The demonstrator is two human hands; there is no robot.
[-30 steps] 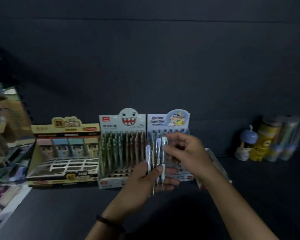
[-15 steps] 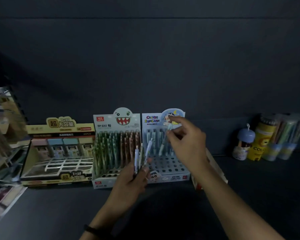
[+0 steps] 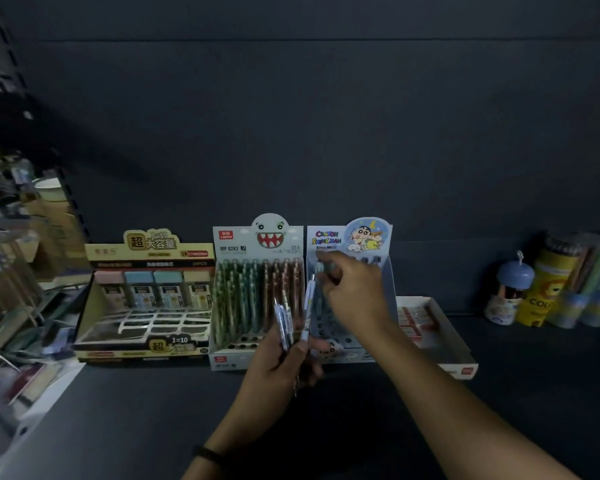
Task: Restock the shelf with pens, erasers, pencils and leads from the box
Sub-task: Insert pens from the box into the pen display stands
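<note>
My left hand (image 3: 280, 368) grips a small bunch of light-blue pens (image 3: 284, 322), held upright in front of the display boxes. My right hand (image 3: 352, 293) reaches into the cartoon-printed pen display box (image 3: 350, 237) and pinches one pen (image 3: 323, 266) at its back row, the pen blurred. Several holes in this box's front rows show no pens. To its left stands the monster-face pen display box (image 3: 257, 244), full of green and brown pens. Further left sits the yellow lead display box (image 3: 146, 258) with pastel lead cases in its back row.
A flat white tray of red eraser packs (image 3: 426, 320) lies behind my right forearm. At the far right stand a small blue-capped bottle (image 3: 508, 289) and tubes of coloured pencils (image 3: 561, 289). Cluttered goods (image 3: 18, 271) fill the left side. All rest on a dark shelf (image 3: 516, 393).
My right hand took one pen from the bunch in my left hand and carried it up and back into the cartoon box, now at the back-left holes. The bunch has shrunk.
</note>
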